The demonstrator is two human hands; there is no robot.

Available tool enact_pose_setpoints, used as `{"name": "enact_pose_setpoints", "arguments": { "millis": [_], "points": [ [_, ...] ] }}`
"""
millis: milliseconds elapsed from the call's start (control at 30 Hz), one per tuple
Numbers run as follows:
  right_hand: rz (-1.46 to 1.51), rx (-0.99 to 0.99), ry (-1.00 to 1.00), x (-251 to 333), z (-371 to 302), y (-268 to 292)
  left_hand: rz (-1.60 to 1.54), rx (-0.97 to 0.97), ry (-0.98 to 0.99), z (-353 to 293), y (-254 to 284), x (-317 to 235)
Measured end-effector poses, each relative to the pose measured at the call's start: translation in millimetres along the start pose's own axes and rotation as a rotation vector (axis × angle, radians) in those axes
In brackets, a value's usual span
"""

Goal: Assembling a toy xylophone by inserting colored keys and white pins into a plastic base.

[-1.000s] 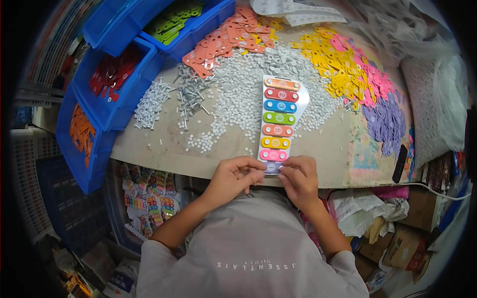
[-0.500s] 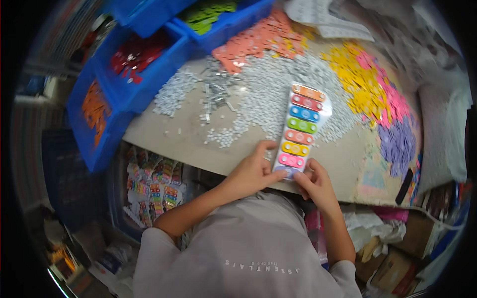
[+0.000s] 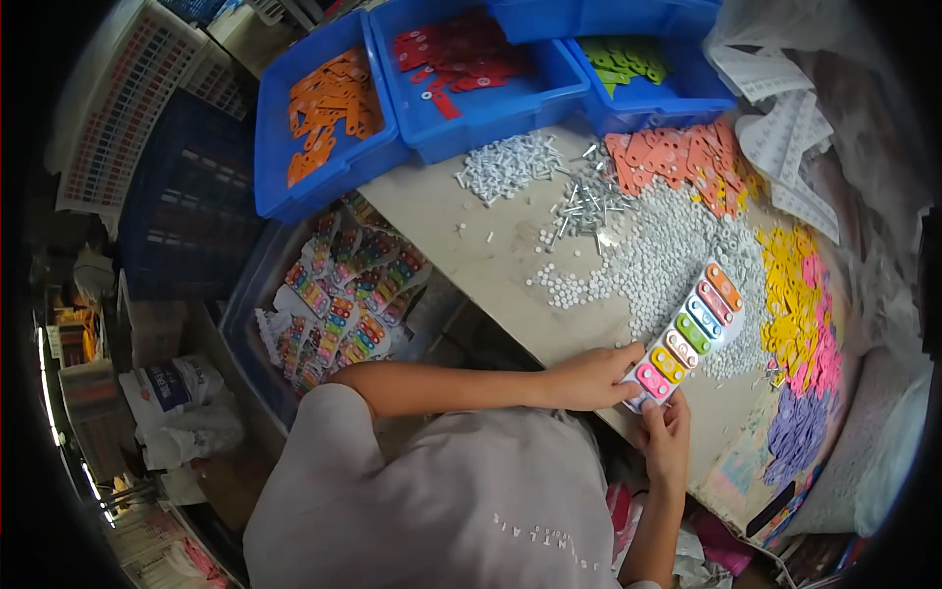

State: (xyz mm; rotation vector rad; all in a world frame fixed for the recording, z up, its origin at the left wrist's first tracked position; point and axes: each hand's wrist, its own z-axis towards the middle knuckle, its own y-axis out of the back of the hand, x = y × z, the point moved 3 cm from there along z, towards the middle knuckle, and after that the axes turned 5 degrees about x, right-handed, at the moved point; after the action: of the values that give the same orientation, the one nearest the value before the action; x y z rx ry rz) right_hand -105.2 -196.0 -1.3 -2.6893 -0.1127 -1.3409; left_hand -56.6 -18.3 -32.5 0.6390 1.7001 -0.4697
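Long tapering white card with a row of rainbow-coloured bars (image 3: 693, 334): at the near edge of the bench (image 3: 471, 255), slanting so its orange end points away and right, its pink end lying toward the person (whether it rests flat or is slightly lifted, I cannot tell).
Left hand (image 3: 592, 378): grasping the card's lower left edge, fingertips beside the pink bar.
Right hand (image 3: 667, 432): pinching the card's near end between thumb and fingers, just beside the left fingertips.
Small round white caps (image 3: 662, 245): spread loosely over the bench, beyond the card and to both sides of it.
Silver metal pins (image 3: 589, 208): a loose pile left of the caps.
Short white pins (image 3: 505, 167): heaped farther left, near the bins.
Flat salmon strips with holes (image 3: 672, 157): piled behind the caps, some yellow strips (image 3: 788, 304) mingling at their right side.
Bright pink strips (image 3: 821, 363): right of the main yellow heap.
Purple strips (image 3: 800, 437): heaped nearest the right end.
Blue plastic bins (image 3: 500, 113): along the left and back, holding orange, red and green strips.
Dark blue tub (image 3: 241, 344): below the bench, filled with similar rainbow cards (image 3: 339, 314).
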Motion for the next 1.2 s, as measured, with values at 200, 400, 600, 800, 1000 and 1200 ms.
{"name": "enact_pose_setpoints", "arguments": {
  "millis": [200,400,600,800,1000,1200],
  "points": [
    [-0.175,-0.020,0.149,8.5,-14.7,0.1,-0.027,0.193,0.087,-21.1,16.8,-19.1],
    [-0.960,0.271,0.547,57.9,-31.8,-93.4,-0.439,-0.391,-0.295,-79.9,35.5,-24.2],
    [-0.993,0.368,0.752,53.5,-7.3,-127.2,-0.408,-1.309,-0.197,-186.0,67.8,68.2],
    [-0.854,-0.070,0.554,28.0,24.5,-75.5,-0.845,-1.589,0.318,-294.0,103.7,273.3],
    [-0.693,-0.152,0.518,22.3,30.8,-60.2,-0.262,-1.615,0.412,-317.3,269.0,342.8],
    [-0.693,-0.179,0.603,12.4,35.8,-62.8,0.334,-1.433,0.978,-365.4,400.2,342.8]
  ]
}}
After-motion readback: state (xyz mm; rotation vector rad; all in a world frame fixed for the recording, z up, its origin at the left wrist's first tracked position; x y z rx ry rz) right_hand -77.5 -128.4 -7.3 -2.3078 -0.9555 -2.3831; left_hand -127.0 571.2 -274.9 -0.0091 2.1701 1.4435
